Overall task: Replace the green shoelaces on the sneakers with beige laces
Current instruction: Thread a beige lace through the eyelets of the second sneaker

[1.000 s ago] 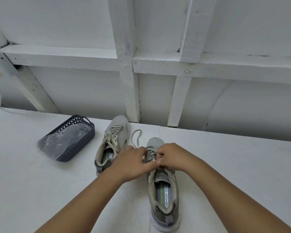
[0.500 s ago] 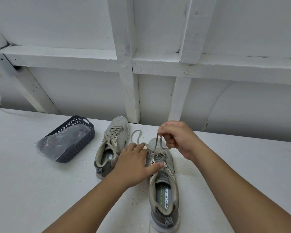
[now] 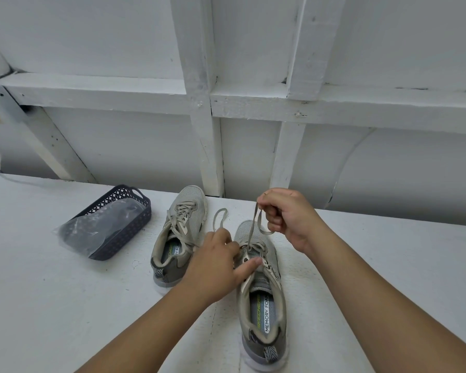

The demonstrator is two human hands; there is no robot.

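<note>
While the right hand (image 3: 285, 219) pinches the lace (image 3: 250, 230) taut above the near sneaker (image 3: 261, 286) on the worktop (image 3: 65, 305), the left hand (image 3: 215, 265) presses its tongue, fingers apparently straight. A hard tug could lift or skew the shoe. Its toe points away, long axis running toward the wall.
</note>
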